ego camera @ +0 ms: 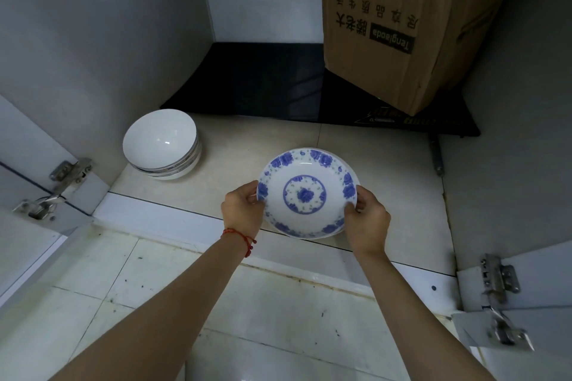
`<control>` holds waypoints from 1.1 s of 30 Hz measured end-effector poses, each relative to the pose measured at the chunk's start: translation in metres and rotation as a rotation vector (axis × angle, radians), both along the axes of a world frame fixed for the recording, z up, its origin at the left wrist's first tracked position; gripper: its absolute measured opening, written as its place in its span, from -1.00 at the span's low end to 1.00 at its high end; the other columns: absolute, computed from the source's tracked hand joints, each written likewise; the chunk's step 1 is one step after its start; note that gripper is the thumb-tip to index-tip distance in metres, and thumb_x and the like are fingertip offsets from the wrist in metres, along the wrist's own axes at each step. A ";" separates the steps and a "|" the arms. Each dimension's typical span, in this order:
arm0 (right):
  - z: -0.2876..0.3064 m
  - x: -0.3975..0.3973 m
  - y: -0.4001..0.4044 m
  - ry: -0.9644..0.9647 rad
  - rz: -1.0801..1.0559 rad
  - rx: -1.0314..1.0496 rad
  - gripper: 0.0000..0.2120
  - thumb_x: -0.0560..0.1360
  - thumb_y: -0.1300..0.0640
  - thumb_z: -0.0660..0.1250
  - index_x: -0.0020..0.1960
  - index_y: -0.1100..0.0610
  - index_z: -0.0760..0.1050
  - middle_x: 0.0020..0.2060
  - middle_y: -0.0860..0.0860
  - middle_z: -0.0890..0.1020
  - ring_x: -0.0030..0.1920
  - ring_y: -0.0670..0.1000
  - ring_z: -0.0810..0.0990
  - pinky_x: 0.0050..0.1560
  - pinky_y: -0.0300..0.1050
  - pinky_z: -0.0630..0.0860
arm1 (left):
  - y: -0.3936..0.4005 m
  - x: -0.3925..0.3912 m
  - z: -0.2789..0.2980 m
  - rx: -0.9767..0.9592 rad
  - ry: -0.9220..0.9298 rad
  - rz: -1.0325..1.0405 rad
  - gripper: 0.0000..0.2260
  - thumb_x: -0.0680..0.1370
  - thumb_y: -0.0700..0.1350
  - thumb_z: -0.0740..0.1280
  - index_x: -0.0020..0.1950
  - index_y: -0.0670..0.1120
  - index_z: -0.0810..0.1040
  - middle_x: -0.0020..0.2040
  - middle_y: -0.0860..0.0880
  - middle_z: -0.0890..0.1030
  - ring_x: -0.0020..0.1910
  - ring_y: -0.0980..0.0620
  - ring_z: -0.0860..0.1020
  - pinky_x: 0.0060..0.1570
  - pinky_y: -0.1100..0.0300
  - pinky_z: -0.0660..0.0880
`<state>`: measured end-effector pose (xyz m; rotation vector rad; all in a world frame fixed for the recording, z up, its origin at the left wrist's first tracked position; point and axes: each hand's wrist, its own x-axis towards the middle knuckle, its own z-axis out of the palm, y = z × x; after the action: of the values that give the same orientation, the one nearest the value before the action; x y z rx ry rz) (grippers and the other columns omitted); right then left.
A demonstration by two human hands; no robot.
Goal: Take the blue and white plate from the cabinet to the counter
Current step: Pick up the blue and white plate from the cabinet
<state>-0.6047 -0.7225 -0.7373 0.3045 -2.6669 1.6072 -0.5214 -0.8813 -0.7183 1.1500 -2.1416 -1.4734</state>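
Observation:
The blue and white plate [308, 193], round with blue flowers around its rim and a blue ring at its centre, is at the front edge of the low cabinet's floor [241, 164]. My left hand [243, 212] grips its left rim and my right hand [366, 223] grips its right rim, thumbs on top. Whether the plate rests on the cabinet floor or is just above it I cannot tell. The counter is not in view.
A stack of white bowls [162, 148] sits at the cabinet's left. A black flat appliance [278, 83] lies at the back with a cardboard box [399, 25] standing on its right part. Open doors with metal hinges [62, 182] flank both sides. Tiled floor [154, 288] lies below.

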 end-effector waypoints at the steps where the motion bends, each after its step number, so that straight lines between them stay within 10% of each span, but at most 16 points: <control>1: 0.002 0.001 0.000 0.007 0.004 -0.010 -0.79 0.48 0.33 0.24 0.09 0.25 0.52 0.02 0.17 0.65 -0.10 -0.04 0.54 -0.35 -0.64 0.38 | 0.001 0.002 0.002 0.001 0.001 0.009 -0.74 0.49 -0.31 0.21 0.08 -0.13 0.60 0.05 -0.13 0.65 -0.11 0.08 0.51 -0.25 0.49 0.41; 8: 0.017 0.013 0.001 0.020 0.011 -0.057 -0.78 0.47 0.35 0.24 0.10 0.25 0.52 0.03 0.16 0.65 -0.09 -0.05 0.55 -0.35 -0.60 0.43 | 0.009 0.019 0.021 0.092 0.046 0.080 -0.74 0.50 -0.32 0.23 0.16 -0.18 0.55 0.14 -0.16 0.61 -0.06 0.03 0.51 -0.07 0.19 0.46; 33: 0.119 0.066 -0.046 -0.046 -0.020 -0.170 -0.75 0.47 0.35 0.24 0.12 0.21 0.52 -0.09 -0.03 0.57 -0.07 -0.04 0.54 -0.20 -0.33 0.46 | -0.031 0.083 0.132 0.030 0.145 0.136 -0.71 0.46 -0.36 0.28 0.16 -0.19 0.55 0.08 -0.11 0.62 -0.03 0.05 0.51 0.03 0.24 0.40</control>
<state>-0.5386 -0.7684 -0.6182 0.2395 -2.5335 1.8410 -0.4385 -0.9119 -0.5860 1.1381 -1.9124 -1.4846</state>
